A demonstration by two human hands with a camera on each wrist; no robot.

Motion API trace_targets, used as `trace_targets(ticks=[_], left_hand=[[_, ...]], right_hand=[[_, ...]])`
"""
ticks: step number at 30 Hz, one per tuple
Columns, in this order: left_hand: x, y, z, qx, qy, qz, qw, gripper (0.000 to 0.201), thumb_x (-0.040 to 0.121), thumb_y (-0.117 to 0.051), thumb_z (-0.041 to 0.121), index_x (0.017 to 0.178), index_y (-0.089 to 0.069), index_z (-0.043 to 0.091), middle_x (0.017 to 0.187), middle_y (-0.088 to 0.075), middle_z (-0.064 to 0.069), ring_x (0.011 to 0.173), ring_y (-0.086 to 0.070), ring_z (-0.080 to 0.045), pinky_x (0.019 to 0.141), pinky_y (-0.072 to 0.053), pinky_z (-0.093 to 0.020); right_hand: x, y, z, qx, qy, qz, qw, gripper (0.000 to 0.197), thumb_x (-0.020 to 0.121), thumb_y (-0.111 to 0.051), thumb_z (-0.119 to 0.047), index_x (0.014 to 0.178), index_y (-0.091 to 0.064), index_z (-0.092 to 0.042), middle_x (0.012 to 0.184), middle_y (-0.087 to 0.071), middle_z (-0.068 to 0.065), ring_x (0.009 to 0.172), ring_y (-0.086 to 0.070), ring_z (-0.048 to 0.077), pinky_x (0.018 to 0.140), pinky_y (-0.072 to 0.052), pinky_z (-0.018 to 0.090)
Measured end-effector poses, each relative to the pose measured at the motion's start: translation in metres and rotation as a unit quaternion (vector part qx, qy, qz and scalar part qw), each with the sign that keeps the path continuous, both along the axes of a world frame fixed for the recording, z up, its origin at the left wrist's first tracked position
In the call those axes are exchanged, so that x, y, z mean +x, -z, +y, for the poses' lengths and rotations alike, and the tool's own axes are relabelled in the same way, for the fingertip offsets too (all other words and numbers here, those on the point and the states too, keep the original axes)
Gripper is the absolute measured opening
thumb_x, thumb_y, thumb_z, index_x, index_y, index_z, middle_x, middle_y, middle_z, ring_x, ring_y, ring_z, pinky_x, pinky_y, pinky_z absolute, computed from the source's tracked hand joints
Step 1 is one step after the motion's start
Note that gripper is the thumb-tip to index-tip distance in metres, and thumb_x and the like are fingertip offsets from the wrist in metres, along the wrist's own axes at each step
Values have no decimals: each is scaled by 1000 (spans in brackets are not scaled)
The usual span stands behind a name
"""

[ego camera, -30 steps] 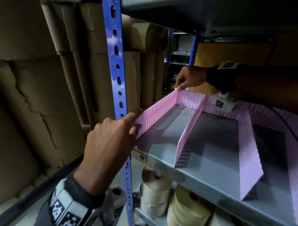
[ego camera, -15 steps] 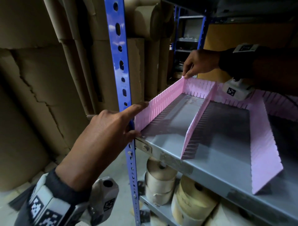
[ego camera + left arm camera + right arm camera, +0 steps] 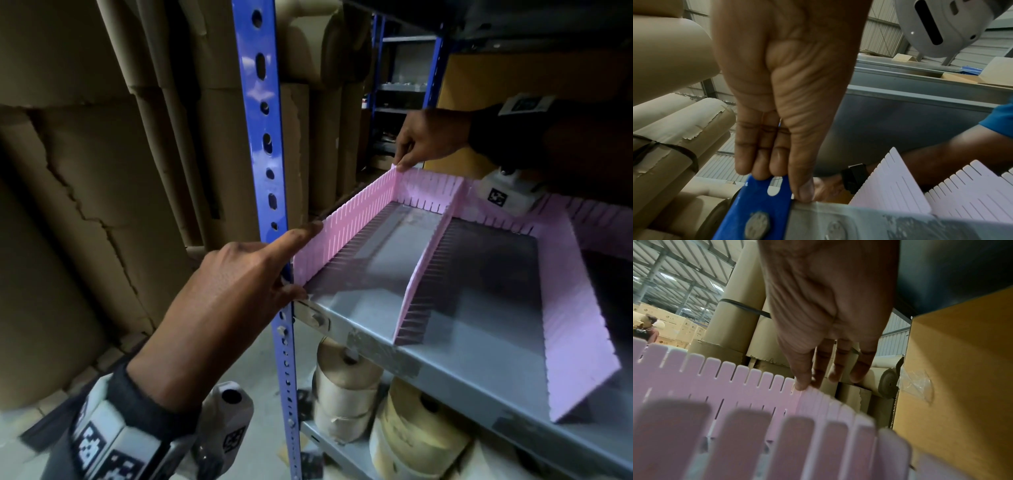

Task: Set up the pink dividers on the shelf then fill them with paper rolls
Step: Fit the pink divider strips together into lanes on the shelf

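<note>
Pink slotted dividers form bays on the grey metal shelf [image 3: 376,349]: a left side divider [image 3: 349,219], a back divider [image 3: 428,192], a middle divider [image 3: 428,270] and a right divider [image 3: 575,308]. My left hand [image 3: 308,260] is at the side divider's near end, index finger straight along its top edge and thumb [image 3: 803,193] down at the shelf corner. My right hand [image 3: 399,167] reaches to the back and pinches the far corner where side and back dividers meet, thumb and index finger together [image 3: 803,386]. Paper rolls [image 3: 346,387] lie on the shelf below.
A blue perforated upright [image 3: 263,137] stands at the shelf's front left corner, against my left fingers. Tall cardboard tubes [image 3: 102,171] fill the space to the left. A brown box [image 3: 962,386] stands behind the back divider. The upper shelf hangs low over my right arm.
Both hands stay on the same ends of the left divider. My left index finger has stretched further along its top edge. The view has drifted left and down.
</note>
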State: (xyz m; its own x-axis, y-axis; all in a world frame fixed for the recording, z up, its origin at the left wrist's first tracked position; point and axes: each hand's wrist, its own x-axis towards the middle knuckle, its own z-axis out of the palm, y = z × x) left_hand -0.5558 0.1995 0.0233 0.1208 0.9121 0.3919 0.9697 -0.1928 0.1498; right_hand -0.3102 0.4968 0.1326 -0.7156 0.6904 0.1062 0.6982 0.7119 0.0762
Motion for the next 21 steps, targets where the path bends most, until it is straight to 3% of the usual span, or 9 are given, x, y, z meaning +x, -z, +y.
trace_targets(ticks=[3, 5, 12, 14, 17, 19, 21], left_hand=[[-3, 1, 1, -7, 7, 10, 1000, 100, 88, -75, 43, 153, -1, 55, 111, -74, 5, 75, -50, -2, 74, -52, -22], [-6, 1, 0, -8, 18, 3, 1000, 103, 89, -75, 42, 148, 7, 57, 114, -72, 4, 76, -51, -2, 77, -53, -23], [-10, 7, -4, 43, 59, -9, 997, 107, 79, -87, 29, 155, -13, 42, 104, -76, -5, 69, -48, -3, 67, -48, -23], [-10, 9, -7, 39, 65, -20, 997, 105, 81, -86, 28, 153, -11, 44, 104, -75, -5, 73, -51, -5, 70, -51, -26], [-9, 10, -15, 44, 64, -44, 996, 97, 85, -78, 34, 156, -12, 46, 104, -72, -1, 80, -60, -10, 74, -60, -33], [-5, 9, -24, 105, 71, -67, 990, 84, 84, -72, 39, 158, -31, 35, 94, -72, 0, 75, -65, -13, 67, -62, -37], [4, 9, -32, 179, 88, -96, 975, 66, 89, -70, 40, 150, -51, 22, 85, -69, 6, 70, -65, -10, 64, -61, -36]], right_hand=[[0, -6, -4, -25, 13, -3, 1000, 22, 87, -75, -16, 102, -77, 0, 92, -75, 12, 80, -68, 20, 74, -54, 33], [0, -7, -6, -24, 18, -2, 1000, 21, 87, -75, -16, 101, -77, -1, 92, -75, 12, 77, -67, 17, 72, -53, 31], [2, -5, -16, -15, 19, -15, 1000, 21, 87, -74, -14, 105, -77, -2, 99, -75, 11, 88, -69, 23, 85, -57, 41], [1, -7, -21, -16, 24, -19, 999, 21, 88, -73, -15, 106, -77, -3, 100, -76, 11, 88, -69, 22, 84, -57, 39], [3, -15, -28, -5, 42, -12, 999, 18, 90, -72, -19, 102, -78, -7, 99, -76, 7, 79, -65, 11, 74, -49, 25], [9, -25, -33, 6, 74, -7, 997, 19, 90, -72, -26, 100, -78, -12, 98, -76, 4, 82, -66, 13, 74, -50, 26], [20, -36, -38, 6, 102, 1, 995, 19, 89, -73, -32, 96, -78, -15, 95, -76, 6, 90, -69, 27, 85, -55, 40]])
